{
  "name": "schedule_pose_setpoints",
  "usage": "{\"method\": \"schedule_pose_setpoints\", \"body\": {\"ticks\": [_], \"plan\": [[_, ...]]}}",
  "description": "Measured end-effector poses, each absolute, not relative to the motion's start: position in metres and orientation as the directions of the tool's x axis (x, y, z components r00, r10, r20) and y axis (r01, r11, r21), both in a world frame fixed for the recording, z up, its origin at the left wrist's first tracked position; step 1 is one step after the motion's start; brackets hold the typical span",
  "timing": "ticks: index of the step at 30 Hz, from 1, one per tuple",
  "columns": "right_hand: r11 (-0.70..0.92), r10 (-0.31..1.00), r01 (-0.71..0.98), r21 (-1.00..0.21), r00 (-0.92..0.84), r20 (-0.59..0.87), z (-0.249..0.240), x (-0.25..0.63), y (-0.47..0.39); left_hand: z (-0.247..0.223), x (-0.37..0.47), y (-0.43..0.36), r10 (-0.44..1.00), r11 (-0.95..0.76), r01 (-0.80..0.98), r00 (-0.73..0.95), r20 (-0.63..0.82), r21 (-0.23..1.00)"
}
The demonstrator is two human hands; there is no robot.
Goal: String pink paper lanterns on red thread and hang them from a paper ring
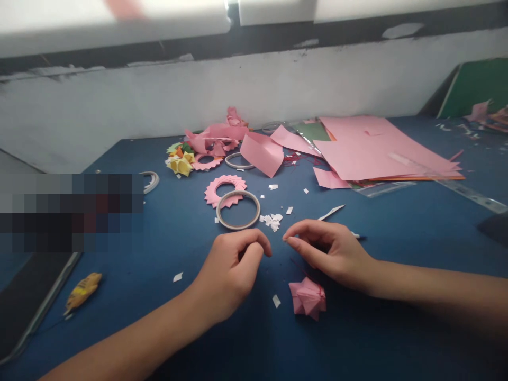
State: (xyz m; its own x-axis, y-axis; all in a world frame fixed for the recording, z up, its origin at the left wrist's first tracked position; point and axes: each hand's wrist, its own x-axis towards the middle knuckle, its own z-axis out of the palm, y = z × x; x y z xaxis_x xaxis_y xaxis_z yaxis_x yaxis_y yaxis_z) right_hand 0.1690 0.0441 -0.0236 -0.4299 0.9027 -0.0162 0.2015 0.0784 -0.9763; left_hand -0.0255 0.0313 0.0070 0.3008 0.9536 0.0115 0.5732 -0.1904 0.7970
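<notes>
Over the middle of the table, my left hand (pixel 236 262) is closed, its index finger curled down over the thumb; anything between them is too small to make out. My right hand (pixel 335 248) faces it a short gap away, thumb and index tip pinched together on something I cannot make out. Just below my right hand lies a pink folded paper star (pixel 307 297), with a faint red thread near its top. A roll of tape (pixel 219 211) lies beyond my left hand, overlapping a pink pleated paper ring (pixel 210 196). Small white paper scraps (pixel 273 221) sit between the hands and the roll.
Pink paper sheets (pixel 369 153) are stacked at the back right, with a clear ruler (pixel 468 193) across them. Yellow paper folds (pixel 180 164) and pink pieces heap at the back. A pen-like object (pixel 332 212) is behind my right hand. A yellow-brown item (pixel 83 291) lies left.
</notes>
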Motion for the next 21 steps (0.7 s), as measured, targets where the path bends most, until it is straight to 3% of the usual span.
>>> {"method": "schedule_pose_setpoints", "body": {"ticks": [6, 11, 14, 21], "plan": [[0.088, 0.912, 0.220, -0.971, -0.410, -0.011, -0.024, 0.169, 0.043, 0.010, -0.022, 0.032, 0.941, -0.226, 0.585, 0.339, 0.019, 0.779], [0.098, 0.909, 0.221, -0.970, -0.417, -0.003, -0.023, 0.169, 0.043, 0.005, -0.022, 0.030, 0.898, -0.432, 0.754, 0.411, 0.157, 0.495], [0.094, 0.907, 0.219, -0.971, -0.421, -0.007, -0.023, 0.169, 0.044, 0.000, -0.023, 0.030, 0.886, -0.464, 0.802, 0.412, 0.215, 0.377], [0.083, 0.915, 0.224, -0.971, -0.403, -0.015, -0.021, 0.169, 0.044, 0.008, -0.035, 0.041, 0.906, -0.422, 0.872, 0.419, 0.069, 0.247]]}}
